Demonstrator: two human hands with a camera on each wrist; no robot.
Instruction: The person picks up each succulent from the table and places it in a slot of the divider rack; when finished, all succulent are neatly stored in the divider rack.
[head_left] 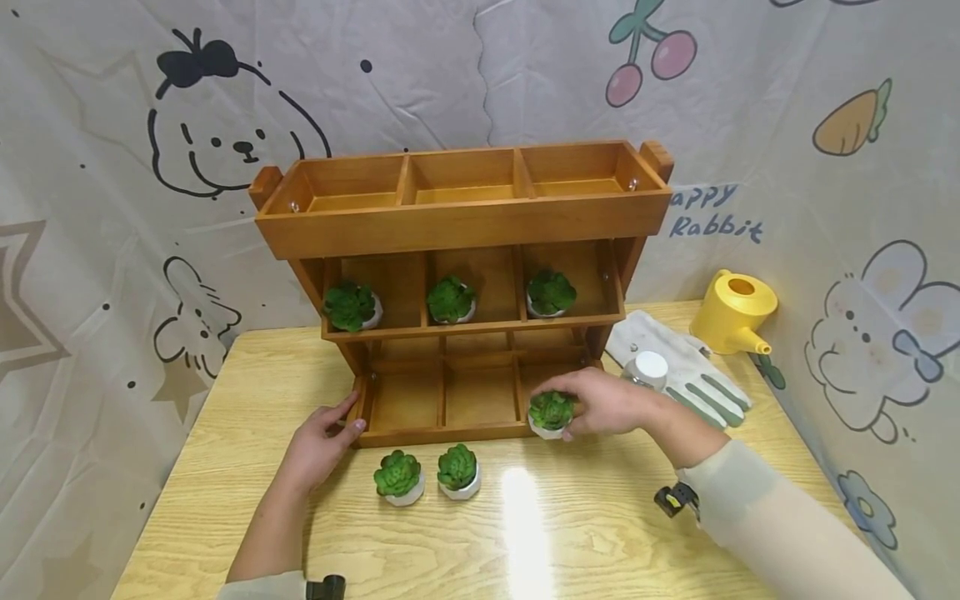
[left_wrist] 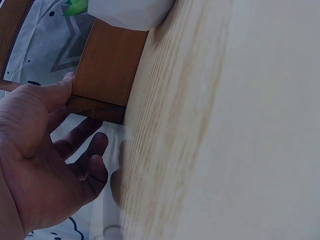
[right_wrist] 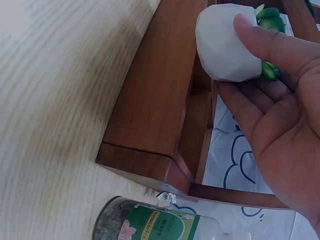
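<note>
A green succulent in a white faceted pot (right_wrist: 227, 42) is pinched by my right hand (head_left: 611, 402), thumb on the pot's side. In the head view it overlaps the front edge of the bottom tier's right compartment. My left hand (head_left: 318, 446) holds the left front corner of the wooden three-tier shelf (head_left: 465, 229), its thumb and a finger at the wood. Two more potted succulents, one on the left (head_left: 398, 477) and one on the right (head_left: 459, 472), stand on the table before the shelf. Three others, including the middle one (head_left: 451, 300), sit in the middle tier.
Right of the shelf lie a pale work glove (head_left: 686, 367) and a clear bottle (right_wrist: 160, 222) with a white cap and green label. A yellow watering can (head_left: 735, 312) stands at the back right. Printed cloth hangs behind the wooden table (head_left: 600, 533).
</note>
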